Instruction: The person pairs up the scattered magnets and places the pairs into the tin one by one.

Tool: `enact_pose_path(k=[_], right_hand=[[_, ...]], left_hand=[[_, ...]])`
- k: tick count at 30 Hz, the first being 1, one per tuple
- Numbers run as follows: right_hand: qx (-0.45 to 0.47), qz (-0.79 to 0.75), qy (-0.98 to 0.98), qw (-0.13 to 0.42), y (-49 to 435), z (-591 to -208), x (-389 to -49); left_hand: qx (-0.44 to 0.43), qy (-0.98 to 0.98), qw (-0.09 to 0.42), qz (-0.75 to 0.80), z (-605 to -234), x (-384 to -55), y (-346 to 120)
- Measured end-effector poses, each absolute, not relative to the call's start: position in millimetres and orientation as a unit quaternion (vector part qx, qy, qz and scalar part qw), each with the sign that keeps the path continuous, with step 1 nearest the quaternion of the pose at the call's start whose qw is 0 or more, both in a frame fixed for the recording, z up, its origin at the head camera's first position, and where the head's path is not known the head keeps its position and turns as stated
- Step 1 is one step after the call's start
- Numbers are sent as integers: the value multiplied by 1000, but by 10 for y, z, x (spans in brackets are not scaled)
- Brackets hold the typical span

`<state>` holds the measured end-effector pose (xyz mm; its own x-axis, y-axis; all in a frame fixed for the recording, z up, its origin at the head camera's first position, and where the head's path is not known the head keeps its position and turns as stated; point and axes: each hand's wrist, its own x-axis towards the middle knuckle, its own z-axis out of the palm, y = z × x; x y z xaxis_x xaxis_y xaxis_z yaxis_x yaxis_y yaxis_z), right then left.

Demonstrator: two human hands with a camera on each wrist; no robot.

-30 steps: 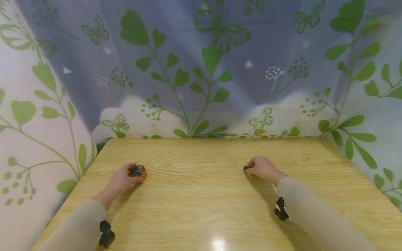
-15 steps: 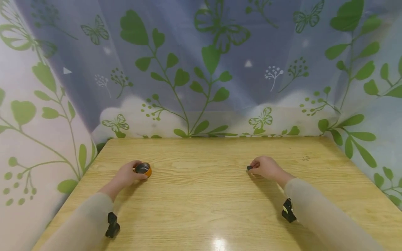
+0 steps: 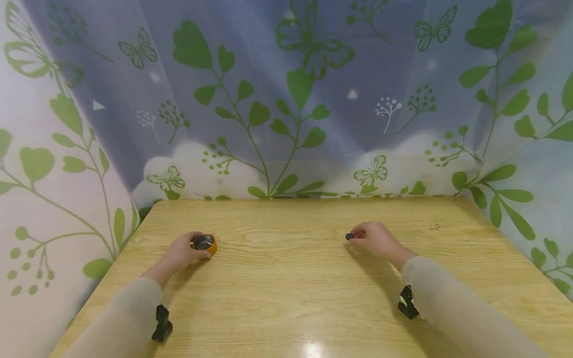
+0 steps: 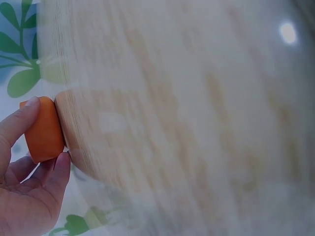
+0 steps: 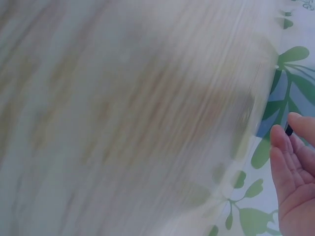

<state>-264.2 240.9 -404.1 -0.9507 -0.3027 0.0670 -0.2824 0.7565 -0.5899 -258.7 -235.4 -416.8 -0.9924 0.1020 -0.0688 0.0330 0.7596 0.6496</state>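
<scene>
On the left of the head view, my left hand point(image 3: 181, 252) grips a small orange cup point(image 3: 212, 247) with a shiny metal inside, its mouth facing up. The left wrist view has the orange wall of the cup point(image 4: 45, 130) between the thumb and the fingers, its base close to the tabletop. To the right, my right hand point(image 3: 375, 240) pinches a small, dark, roundish piece point(image 3: 349, 236) between thumb and fingertips, a little above the table. Fingers hide most of that dark piece point(image 5: 289, 131) in the right wrist view. Its kind is too small to tell.
A wooden table point(image 3: 277, 278) with light grain spans the space under both hands. Behind it hangs a blue and white curtain point(image 3: 250, 144) printed with green leaves and butterflies. Black wrist cameras are strapped below each sleeve.
My left hand has shifted slightly to the right with the cup. The right hand went a little right, then back left, still pinching the dark piece.
</scene>
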Motion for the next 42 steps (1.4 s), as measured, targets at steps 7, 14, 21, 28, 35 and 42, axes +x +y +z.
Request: enact_pose_path(k=[7, 14, 21, 28, 35, 42], right_hand=[[-171, -315, 933, 4, 2246, -4033, -2646], [-184, -341, 922, 4, 2061, -4045, -2688], [-188, -365, 912, 7, 1863, -4032, -2719], [-201, -370, 907, 12, 1670, -4024, -2755], [-202, -383, 901, 17, 1498, -3997, -2757], [-212, -389, 896, 20, 1355, -3988, -2755]], left_hand=[[35, 934, 51, 351, -4125, -2585, -2329], [45, 927, 39, 370, -4129, -2580, -2361], [42, 918, 41, 392, -4194, -2582, -2400], [42, 916, 43, 397, -4203, -2590, -2424], [48, 915, 43, 397, -4242, -2601, -2430], [45, 916, 38, 396, -4293, -2613, -2439]])
